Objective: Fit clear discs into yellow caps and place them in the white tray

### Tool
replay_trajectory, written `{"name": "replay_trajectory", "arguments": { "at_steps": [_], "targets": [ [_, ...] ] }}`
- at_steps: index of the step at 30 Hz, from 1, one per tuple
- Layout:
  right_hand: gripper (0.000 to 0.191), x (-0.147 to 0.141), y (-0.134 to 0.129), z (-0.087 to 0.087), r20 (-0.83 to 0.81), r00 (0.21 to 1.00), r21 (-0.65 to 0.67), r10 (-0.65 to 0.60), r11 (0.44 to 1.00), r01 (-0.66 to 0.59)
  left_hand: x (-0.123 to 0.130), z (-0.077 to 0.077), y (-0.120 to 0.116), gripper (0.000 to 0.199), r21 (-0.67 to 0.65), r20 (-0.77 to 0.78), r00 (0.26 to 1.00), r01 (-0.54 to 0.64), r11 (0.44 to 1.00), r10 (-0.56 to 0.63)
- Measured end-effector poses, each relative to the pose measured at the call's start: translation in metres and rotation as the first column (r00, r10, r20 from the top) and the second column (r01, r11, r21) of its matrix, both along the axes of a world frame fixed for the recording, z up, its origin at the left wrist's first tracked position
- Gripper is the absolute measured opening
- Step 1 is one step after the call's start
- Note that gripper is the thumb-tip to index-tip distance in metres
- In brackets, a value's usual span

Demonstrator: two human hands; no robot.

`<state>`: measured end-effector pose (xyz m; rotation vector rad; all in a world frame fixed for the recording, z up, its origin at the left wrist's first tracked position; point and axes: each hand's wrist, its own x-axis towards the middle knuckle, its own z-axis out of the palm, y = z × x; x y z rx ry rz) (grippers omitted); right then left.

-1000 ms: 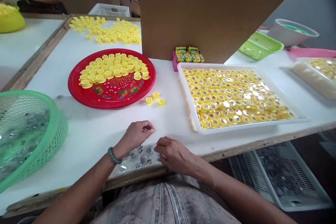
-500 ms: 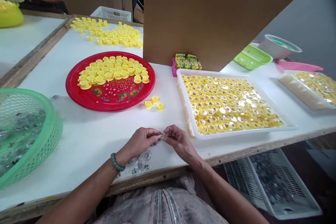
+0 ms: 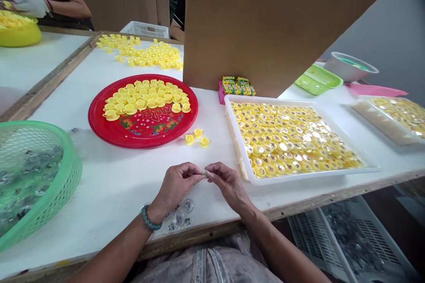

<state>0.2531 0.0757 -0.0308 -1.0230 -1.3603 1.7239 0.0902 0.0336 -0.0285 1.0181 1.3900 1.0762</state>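
Note:
My left hand (image 3: 179, 183) and my right hand (image 3: 227, 185) meet over the white table, thumbs and fingertips pinched together. Between the fingertips is something tiny and pale, too small to name. Below my left hand, near the table edge, lie several clear round plastic pieces (image 3: 178, 219) with small dark prints, partly covered by the wrist. Three yellow cup-shaped pieces (image 3: 189, 139) sit just beyond my hands. Behind them, a red tray (image 3: 102, 130) carries many more. To the right of my right hand stands a white tray (image 3: 237, 146) filled with yellow pieces bearing round printed tops.
At the left is a green basket (image 3: 71, 172) with clear pieces. A cardboard panel (image 3: 249, 22) rises behind the small boxes (image 3: 241, 86). More yellow pieces (image 3: 152, 55) lie farther back. A co-worker's gloved hand (image 3: 33, 5) is over a yellow bowl (image 3: 23, 35). Crates (image 3: 332, 239) stand below the table.
The camera view has shifted, so the table's things appear slightly lower in the picture. Both hands stay pinched together, with the left fingers a little more raised and curled.

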Motion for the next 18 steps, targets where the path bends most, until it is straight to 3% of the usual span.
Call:
{"name": "replay_trajectory", "arguments": {
  "at_steps": [4,7,9,12,13,15,18],
  "targets": [
    [0.016,-0.001,-0.003,-0.002,-0.037,0.999,-0.007,-0.017,1.000,0.017,-0.001,0.002,0.000,0.021,-0.018,-0.063,0.998,-0.009,1.000,0.008],
    [0.018,-0.002,-0.004,-0.004,-0.015,1.000,0.045,-0.002,0.999,0.003,-0.003,0.004,0.004,0.022,-0.031,0.008,1.000,0.005,1.000,-0.005],
    [0.025,-0.002,-0.004,-0.004,0.117,0.993,0.213,0.028,0.976,-0.053,-0.006,0.005,0.007,0.022,-0.065,0.096,0.995,0.018,0.998,-0.012],
    [0.028,-0.003,0.001,-0.003,0.352,0.936,0.518,-0.020,0.837,-0.177,-0.010,0.002,0.014,0.022,-0.093,0.148,0.989,0.019,0.996,-0.005],
    [0.028,-0.004,0.003,-0.004,0.399,0.916,0.577,-0.053,0.791,-0.205,-0.011,0.002,0.017,0.022,-0.091,0.132,0.991,0.016,0.996,-0.004],
    [0.025,-0.007,0.008,-0.005,0.453,0.886,0.618,-0.103,0.752,-0.228,-0.014,0.001,0.024,0.022,-0.076,0.064,0.998,0.030,0.997,-0.025],
    [0.019,-0.010,0.015,-0.006,0.488,0.857,0.602,-0.167,0.775,-0.192,-0.018,0.007,0.038,0.020,-0.008,-0.176,0.981,0.086,0.996,-0.086]
  ]
}}
